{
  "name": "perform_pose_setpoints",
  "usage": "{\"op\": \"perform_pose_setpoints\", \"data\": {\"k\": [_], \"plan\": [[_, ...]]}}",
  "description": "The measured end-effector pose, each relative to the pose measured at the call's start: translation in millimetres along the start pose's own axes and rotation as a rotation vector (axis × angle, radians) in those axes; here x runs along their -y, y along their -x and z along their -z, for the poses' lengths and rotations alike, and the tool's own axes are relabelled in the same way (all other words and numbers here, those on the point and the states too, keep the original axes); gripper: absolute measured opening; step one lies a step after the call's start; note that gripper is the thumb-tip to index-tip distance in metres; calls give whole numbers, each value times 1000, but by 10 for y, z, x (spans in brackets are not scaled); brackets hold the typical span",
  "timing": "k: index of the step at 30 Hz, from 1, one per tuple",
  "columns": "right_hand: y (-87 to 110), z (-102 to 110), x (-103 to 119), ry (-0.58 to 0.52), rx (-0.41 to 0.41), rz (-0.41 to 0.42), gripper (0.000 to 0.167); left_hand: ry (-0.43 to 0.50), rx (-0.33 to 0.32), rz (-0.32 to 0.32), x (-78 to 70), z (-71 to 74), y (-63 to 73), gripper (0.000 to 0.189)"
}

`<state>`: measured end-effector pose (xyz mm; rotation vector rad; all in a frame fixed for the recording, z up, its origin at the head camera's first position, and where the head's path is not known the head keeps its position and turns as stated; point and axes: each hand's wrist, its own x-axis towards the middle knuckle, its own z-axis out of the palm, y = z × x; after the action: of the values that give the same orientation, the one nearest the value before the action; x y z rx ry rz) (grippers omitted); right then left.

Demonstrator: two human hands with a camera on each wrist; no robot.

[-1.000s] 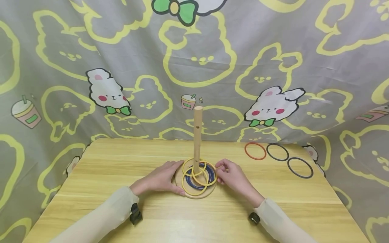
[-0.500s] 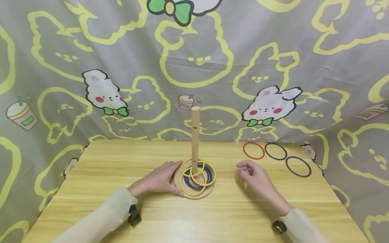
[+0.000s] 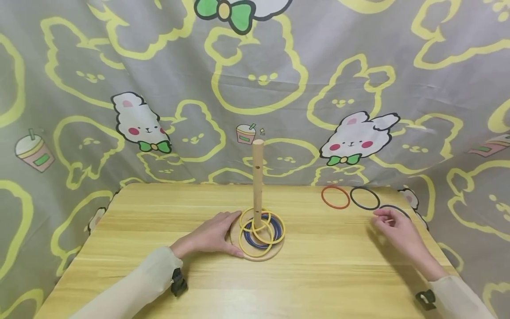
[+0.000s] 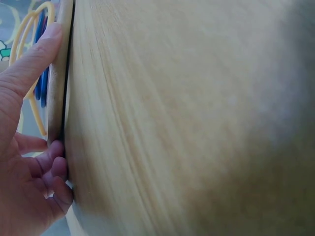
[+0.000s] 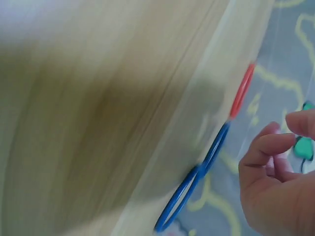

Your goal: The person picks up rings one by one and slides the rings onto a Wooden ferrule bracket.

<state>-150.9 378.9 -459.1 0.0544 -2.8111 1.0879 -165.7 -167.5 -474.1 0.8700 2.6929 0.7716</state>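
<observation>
My left hand (image 3: 213,235) grips the left edge of the round wooden base (image 3: 235,237), thumb at the front and fingers behind. In the left wrist view, the thumb (image 4: 37,56) lies over the base's rim. An upright wooden peg (image 3: 257,181) rises from the base. Around its foot lie several yellow rings (image 3: 284,232) overlapping on blue rings (image 3: 245,239). On the right, my right hand (image 3: 398,232) hovers with bent fingers and holds nothing. It partly hides the nearest blue ring (image 3: 392,206).
A red ring (image 3: 349,201) and another dark blue ring (image 3: 368,209) lie flat near the back right edge of the wooden table (image 3: 191,283). A patterned grey curtain (image 3: 191,79) hangs behind and beside the table.
My right hand has left the right side of the ring stack and travelled right, to just over the nearest blue ring. The left hand stays on the base.
</observation>
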Motion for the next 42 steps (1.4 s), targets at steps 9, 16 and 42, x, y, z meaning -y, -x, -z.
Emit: {"op": "perform_pose_setpoints", "data": {"k": [9, 16, 42], "plan": [[-94, 302, -469, 211, 123, -26, 50, 5, 1, -7, -47, -36, -39, 129], [-95, 269, -446, 331, 186, 32, 23, 15, 7, 5, -41, -79, 46, 130], [486, -179, 940, 223, 118, 313, 20, 17, -11, -12, -24, -1, 13, 128]]}}
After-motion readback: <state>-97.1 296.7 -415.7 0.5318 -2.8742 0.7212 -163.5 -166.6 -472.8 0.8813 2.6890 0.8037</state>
